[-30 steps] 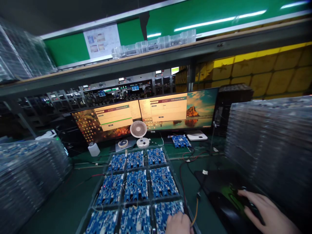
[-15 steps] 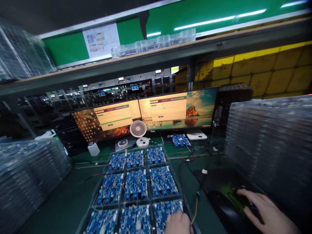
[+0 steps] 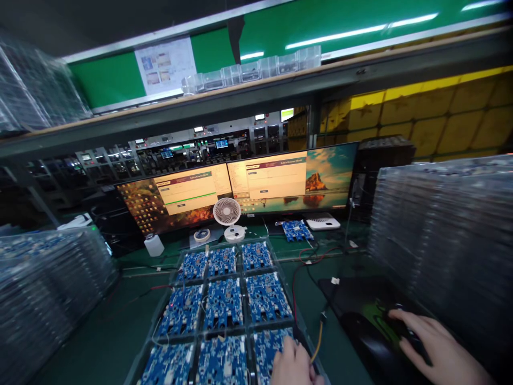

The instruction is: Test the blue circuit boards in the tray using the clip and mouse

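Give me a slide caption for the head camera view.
Left hand at blue circuit boards, right hand on mouse, facing two monitors.

The green desk [image 3: 120, 331] carries a tray [image 3: 245, 305] of blue boards, its near corner under the left grip [image 3: 294, 366]. A black pad [image 3: 352, 299] lies under the right grip [image 3: 435, 347]. Cables [image 3: 304, 267] run between and ahead of the grips. A left stack [image 3: 44, 289] and a right stack [image 3: 441, 235] of clear trays flank them. Well ahead stand a fan [image 3: 227, 214], a bottle [image 3: 154, 245], a loose board [image 3: 297, 231] and two monitors [image 3: 180, 195].
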The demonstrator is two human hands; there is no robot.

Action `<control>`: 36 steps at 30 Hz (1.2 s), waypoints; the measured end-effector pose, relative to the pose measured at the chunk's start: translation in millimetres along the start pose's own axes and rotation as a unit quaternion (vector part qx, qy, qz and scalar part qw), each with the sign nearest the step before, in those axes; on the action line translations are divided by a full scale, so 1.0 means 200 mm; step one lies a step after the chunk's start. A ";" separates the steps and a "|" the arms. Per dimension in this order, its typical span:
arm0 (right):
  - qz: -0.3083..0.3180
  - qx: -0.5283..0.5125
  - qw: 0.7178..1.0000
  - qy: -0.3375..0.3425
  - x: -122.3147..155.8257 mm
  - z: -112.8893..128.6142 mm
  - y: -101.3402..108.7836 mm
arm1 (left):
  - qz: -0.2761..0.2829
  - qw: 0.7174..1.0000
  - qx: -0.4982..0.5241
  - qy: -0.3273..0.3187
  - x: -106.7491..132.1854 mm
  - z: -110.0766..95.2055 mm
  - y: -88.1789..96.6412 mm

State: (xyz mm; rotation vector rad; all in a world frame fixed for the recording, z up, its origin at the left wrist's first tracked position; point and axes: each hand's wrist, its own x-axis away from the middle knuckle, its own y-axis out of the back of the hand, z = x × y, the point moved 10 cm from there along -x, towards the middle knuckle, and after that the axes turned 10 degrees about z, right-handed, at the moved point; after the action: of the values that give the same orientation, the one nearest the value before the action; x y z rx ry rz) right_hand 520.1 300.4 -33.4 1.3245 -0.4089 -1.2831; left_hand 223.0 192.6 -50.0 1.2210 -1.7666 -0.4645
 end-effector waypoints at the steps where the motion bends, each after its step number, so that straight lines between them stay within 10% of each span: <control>1: -0.005 0.003 1.000 0.005 0.00 0.00 0.00 | -0.014 1.000 0.015 -0.010 0.01 -0.01 0.01; 8: -0.050 0.058 0.996 0.039 -0.02 0.11 0.10 | -0.095 0.991 0.055 -0.075 0.13 -0.03 0.21; 13: -0.071 0.085 0.987 0.121 -0.08 0.51 0.21 | -0.092 0.988 0.080 -0.093 0.24 -0.02 0.37; 21: 0.127 0.045 0.981 0.143 -0.28 0.98 -0.16 | 0.008 0.986 0.073 -0.151 0.26 -0.04 0.48; 28: 0.111 0.016 0.987 0.113 -0.33 0.85 -0.19 | 0.013 0.983 -0.118 -0.142 0.11 0.10 0.58; 36: 0.035 -0.014 0.997 0.073 -0.35 0.67 -0.15 | -0.142 0.972 -0.082 -0.166 -0.11 0.04 0.72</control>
State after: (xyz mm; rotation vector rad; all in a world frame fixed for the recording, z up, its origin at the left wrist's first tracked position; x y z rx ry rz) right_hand 372.6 304.1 9.7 1.3573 -0.3315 -1.1223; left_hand 140.7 273.3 38.9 1.3406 -1.7878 -1.0122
